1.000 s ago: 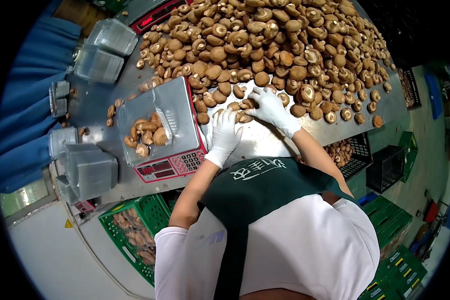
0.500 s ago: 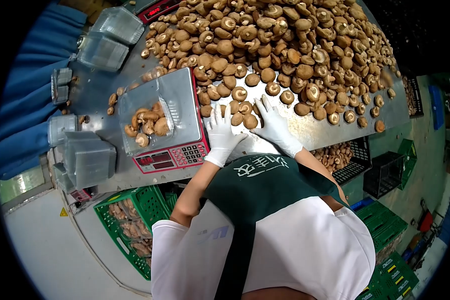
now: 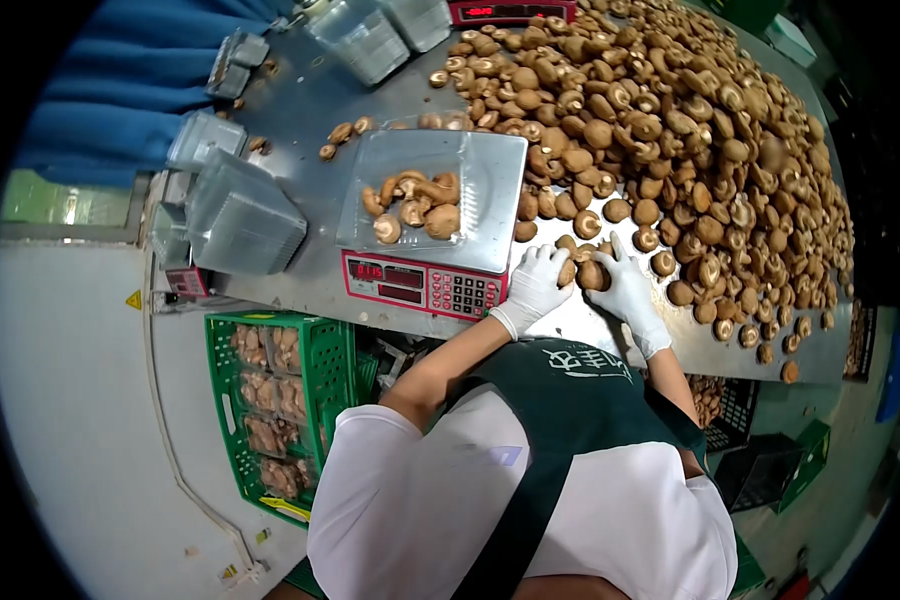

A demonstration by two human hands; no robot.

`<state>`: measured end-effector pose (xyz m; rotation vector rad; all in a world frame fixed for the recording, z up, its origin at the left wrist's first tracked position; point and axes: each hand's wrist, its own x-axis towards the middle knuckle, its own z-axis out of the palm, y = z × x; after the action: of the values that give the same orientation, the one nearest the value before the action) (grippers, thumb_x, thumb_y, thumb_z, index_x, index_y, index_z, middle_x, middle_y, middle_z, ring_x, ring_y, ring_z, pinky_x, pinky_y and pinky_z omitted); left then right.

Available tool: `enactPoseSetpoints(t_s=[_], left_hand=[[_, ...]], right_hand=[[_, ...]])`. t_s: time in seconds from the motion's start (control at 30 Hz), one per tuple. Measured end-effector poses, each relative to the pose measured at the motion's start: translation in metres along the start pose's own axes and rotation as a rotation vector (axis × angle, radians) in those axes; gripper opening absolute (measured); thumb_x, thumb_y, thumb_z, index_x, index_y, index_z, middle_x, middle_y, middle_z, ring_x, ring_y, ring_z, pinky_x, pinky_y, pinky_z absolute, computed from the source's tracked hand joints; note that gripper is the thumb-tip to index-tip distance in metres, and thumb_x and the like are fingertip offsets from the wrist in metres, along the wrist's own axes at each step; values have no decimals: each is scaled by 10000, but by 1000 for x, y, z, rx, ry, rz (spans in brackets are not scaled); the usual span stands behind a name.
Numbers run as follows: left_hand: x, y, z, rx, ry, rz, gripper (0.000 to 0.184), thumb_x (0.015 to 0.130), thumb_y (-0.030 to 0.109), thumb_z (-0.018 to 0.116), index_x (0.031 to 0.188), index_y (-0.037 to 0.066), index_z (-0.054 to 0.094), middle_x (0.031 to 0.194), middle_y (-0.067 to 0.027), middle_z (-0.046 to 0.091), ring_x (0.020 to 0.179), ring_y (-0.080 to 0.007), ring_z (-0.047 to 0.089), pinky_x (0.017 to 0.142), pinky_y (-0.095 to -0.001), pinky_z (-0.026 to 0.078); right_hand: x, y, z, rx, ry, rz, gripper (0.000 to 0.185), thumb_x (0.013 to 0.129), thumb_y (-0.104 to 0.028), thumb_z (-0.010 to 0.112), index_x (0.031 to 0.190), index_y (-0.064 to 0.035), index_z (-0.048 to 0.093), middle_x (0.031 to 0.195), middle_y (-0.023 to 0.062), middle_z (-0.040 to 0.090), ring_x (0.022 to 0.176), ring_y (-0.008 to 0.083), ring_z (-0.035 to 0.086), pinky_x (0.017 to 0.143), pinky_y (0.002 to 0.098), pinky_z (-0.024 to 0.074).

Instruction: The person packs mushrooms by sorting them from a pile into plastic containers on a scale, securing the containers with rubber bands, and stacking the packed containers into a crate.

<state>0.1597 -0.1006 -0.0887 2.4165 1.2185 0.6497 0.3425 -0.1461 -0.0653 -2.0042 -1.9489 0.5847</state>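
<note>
White-gloved left hand [image 3: 536, 286] and right hand [image 3: 631, 293] curl around round brown mushrooms [image 3: 594, 276]; clear plastic tray [image 3: 410, 150] part-filled, large brown mushroom heap [image 3: 690, 150] left.

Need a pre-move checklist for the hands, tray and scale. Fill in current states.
1. Left hand and right hand gloved: ok, both in white.
2. Loose mushrooms between the hands: ok, a few lie there.
3. Firm hold on those mushrooms: cannot tell, contact is partly hidden.
4. Clear tray resting on the scale: ok.
5. Room in that tray: ok, bare area remains beside its mushrooms.
6. Scale display: lit, ok; exact digits cannot tell, too small to trust.
</note>
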Motion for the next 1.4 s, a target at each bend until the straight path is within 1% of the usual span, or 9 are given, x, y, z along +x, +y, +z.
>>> enactPoseSetpoints(t_s=[0.23,0.37,0.57,0.7,0.83,0.87,1.0,1.17,1.4], left_hand=[[1,10,-32,-165,-41,-100,280,719,295,680,918,116,600,914,-78,554,883,-295,558,749,-400,493],[3,18,-96,-497,-27,-20,274,703,140,732,948,90,620,976,-88,589,932,-270,596,843,-336,476],[8,-39,-200,-311,540,-56,306,737,67,705,1027,34,612,1054,-112,568,966,-247,576,882,-342,460],[-3,-89,-223,-375,669,-217,299,817,59,622,1111,16,583,1127,-121,551,1006,-241,567,918,-341,446],[-7,-130,-209,-105,404,-127,454,905,291,574,1267,28,504,1309,-211,452,1207,-342,452,1009,-413,366],[-10,-140,-206,-51,276,-136,565,907,402,544,1333,44,445,1371,-246,388,1262,-393,383,1048,-447,309],[-16,-144,-210,-73,252,-144,633,883,436,564,1366,58,407,1403,-245,358,1275,-408,366,1054,-472,288],[-11,-147,-224,8,233,-60,773,732,398,736,1363,76,429,1423,-193,371,1305,-363,359,1072,-445,285],[11,-145,-220,147,-31,57,898,651,499,744,1402,160,386,1483,-113,297,1295,-325,357,1092,-496,215]], right_hand=[[-4,-6,-21,55,60,35,576,579,-258,802,1108,-147,606,1460,141,351,1146,361,518,875,391,495],[5,-37,-45,195,129,-50,540,599,-225,794,1096,-140,603,1468,144,340,1170,347,510,892,390,485],[41,-130,-78,210,188,-386,529,604,-203,785,1096,-157,598,1455,135,356,1129,317,528,862,366,502],[80,-202,-71,39,171,-652,598,594,-186,789,1149,-182,566,1432,164,350,953,319,567,744,388,536],[119,-241,-27,-228,49,-759,698,642,-218,742,1292,-171,493,1409,234,345,884,333,579,742,413,533],[130,-243,-18,-162,-125,-641,726,694,-303,746,1343,-190,441,1452,198,309,1008,360,575,870,437,499],[137,-234,-38,51,-71,-594,728,726,-298,735,1372,-200,416,1460,162,336,1126,365,547,916,422,486],[152,-200,-50,-169,73,-291,289,764,-246,644,1022,-127,695,1265,146,564,995,322,599,813,383,520],[164,-212,-36,-355,-142,-225,289,746,-291,645,930,-77,708,887,174,643,856,316,622,761,387,511]])
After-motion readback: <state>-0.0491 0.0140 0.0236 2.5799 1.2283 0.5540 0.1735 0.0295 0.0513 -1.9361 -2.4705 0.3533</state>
